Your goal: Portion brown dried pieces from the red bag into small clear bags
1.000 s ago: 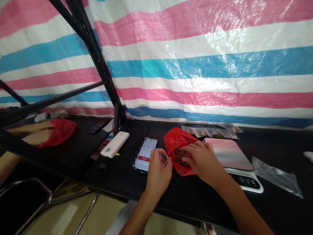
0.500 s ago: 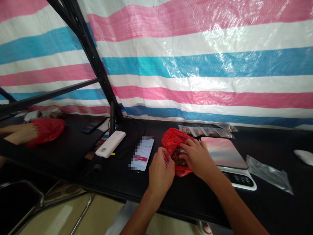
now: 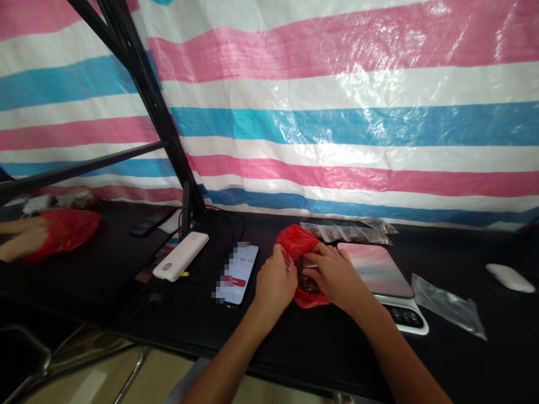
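Observation:
A red plastic bag [image 3: 298,239] lies open on the black table, with small brown pieces [image 3: 309,284] inside. At its left side my left hand [image 3: 275,279] is closed on a small clear plastic bag [image 3: 288,261], mostly hidden by the fingers. My right hand [image 3: 337,272] reaches into the red bag from the right. Its fingers are closed around a thin silvery tool [image 3: 310,265] above the brown pieces; the tool's kind cannot be made out. Just right of that hand stands a white digital scale [image 3: 415,325] with a pink and blue top plate [image 3: 374,269].
Several filled clear packets [image 3: 349,233] lie behind the scale. An empty clear bag [image 3: 450,308] and a white mouse [image 3: 510,278] are to the right. Leftward are a phone [image 3: 240,278], a white power bank [image 3: 181,256], a black frame post [image 3: 145,95] and another person's hand [image 3: 31,238] at a red bag.
The view has shifted slightly, so the table's things sit lower and further left. My right hand's fingers are a little deeper in the red bag. The left hand keeps its hold.

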Motion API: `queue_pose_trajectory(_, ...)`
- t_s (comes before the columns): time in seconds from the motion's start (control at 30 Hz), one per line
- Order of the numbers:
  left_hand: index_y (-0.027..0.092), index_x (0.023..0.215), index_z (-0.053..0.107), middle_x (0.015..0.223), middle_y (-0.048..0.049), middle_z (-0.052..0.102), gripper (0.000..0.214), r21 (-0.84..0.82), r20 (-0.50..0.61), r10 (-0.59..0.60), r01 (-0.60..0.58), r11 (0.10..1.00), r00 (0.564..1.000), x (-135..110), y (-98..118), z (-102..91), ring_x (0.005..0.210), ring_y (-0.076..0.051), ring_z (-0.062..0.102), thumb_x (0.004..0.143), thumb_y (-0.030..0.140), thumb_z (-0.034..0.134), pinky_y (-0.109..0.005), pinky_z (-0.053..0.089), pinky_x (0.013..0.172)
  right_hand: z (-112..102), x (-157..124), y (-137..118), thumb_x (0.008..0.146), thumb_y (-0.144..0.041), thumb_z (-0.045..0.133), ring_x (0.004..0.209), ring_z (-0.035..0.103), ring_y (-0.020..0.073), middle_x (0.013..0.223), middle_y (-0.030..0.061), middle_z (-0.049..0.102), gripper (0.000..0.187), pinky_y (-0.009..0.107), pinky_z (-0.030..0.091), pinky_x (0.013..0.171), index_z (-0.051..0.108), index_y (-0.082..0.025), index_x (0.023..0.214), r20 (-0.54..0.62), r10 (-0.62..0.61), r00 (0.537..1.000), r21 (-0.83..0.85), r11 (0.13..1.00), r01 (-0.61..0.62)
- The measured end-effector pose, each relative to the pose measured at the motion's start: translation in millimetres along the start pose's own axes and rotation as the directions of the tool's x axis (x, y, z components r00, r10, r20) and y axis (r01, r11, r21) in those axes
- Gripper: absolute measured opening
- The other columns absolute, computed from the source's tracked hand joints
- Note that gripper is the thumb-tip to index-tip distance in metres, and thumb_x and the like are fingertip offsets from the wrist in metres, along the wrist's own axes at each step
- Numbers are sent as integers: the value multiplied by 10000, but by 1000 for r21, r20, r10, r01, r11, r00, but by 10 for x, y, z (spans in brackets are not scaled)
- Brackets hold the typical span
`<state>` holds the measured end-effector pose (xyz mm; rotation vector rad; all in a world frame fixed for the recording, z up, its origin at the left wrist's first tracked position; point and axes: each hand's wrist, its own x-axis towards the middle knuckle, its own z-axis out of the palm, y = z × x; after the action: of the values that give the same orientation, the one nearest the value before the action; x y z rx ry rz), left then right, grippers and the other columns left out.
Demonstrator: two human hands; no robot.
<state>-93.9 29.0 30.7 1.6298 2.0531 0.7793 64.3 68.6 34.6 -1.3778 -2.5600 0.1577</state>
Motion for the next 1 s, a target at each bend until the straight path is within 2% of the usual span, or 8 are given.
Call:
queue_pose_trajectory(0.17, 251, 996, 468, 907, -67, 727, 118, -23, -48, -74, 73, 997, 996, -88, -154, -3, 867, -262, 709, 928, 168, 518, -306, 391, 690, 49, -6, 31, 930, -221, 651, 1187, 597, 311, 1251, 114, 668, 266, 482, 401, 1005, 705, -208, 1190, -41, 46, 998, 65, 997, -44)
queue_pose_trajectory(0.27, 252, 997, 463, 900, -60, 723, 88, 15, -36, -71, 71, 997, 997, -180, -168, -16, 846, -257, 715, 952, 208, 524, -301, 381, 658, 86, 16, 35, 919, -210, 656, 1209, 594, 325, 1261, 134, 670, 269, 497, 417, 1019, 692, -175, 1183, -73, 56, 996, 97, 994, -49)
queue_pose_trajectory(0.4, 247, 1013, 455, 953, -76, 727, 105, 75, -6, -50, 51, 996, 999, -243, -107, 0, 866, -275, 723, 964, 251, 548, -304, 362, 632, 107, 31, 45, 879, -118, 643, 1181, 611, 302, 1255, 141, 672, 241, 464, 443, 1035, 723, -154, 1103, -42, -1, 999, 177, 984, 8)
queue_pose_trajectory(0.5, 249, 1013, 456, 970, -80, 729, 139, 60, 2, -58, 58, 997, 998, -238, -79, 34, 901, -292, 724, 943, 197, 564, -308, 370, 645, 84, 18, 40, 874, -64, 597, 1184, 606, 278, 1278, 133, 654, 270, 425, 435, 1066, 737, -159, 1085, -24, -46, 999, 247, 968, 51)
queue_pose_trajectory(0.67, 259, 1015, 461, 939, -51, 730, 157, -70, -93, -41, 35, 997, 995, -190, -87, 56, 910, -274, 727, 943, 151, 548, -305, 407, 687, 1, -43, 24, 876, -23, 538, 1100, 626, 238, 1185, 120, 649, 273, 366, 473, 1015, 747, -167, 975, 50, -84, 995, 305, 950, 65)
queue_pose_trajectory(0.77, 253, 1020, 466, 941, -60, 729, 134, -21, -121, -63, 61, 998, 991, -215, -69, 22, 902, -274, 728, 951, 177, 551, -304, 400, 672, -31, -61, 33, 893, -36, 530, 1029, 643, 227, 1119, 120, 651, 252, 353, 495, 969, 744, -162, 931, 62, -43, 997, 273, 962, 24)
queue_pose_trajectory(0.9, 241, 1008, 473, 918, -90, 726, 93, 122, -15, -96, 97, 988, 995, -285, -22, -12, 851, -291, 727, 972, 282, 548, -311, 369, 629, -44, -32, 26, 928, -86, 534, 1120, 637, 246, 1248, 142, 644, 321, 353, 482, 981, 688, -150, 1202, 13, 50, 999, 167, 985, -52)
queue_pose_trajectory(1.0, 240, 1005, 476, 936, -90, 722, 93, 133, 25, -84, 80, 988, 996, -289, -22, 3, 857, -283, 723, 952, 215, 548, -308, 372, 640, -54, 8, -7, 892, -76, 533, 1013, 687, 238, 1363, 100, 630, 402, 329, 503, 805, 673, -217, 1241, 29, 105, 994, 25, 994, -106)
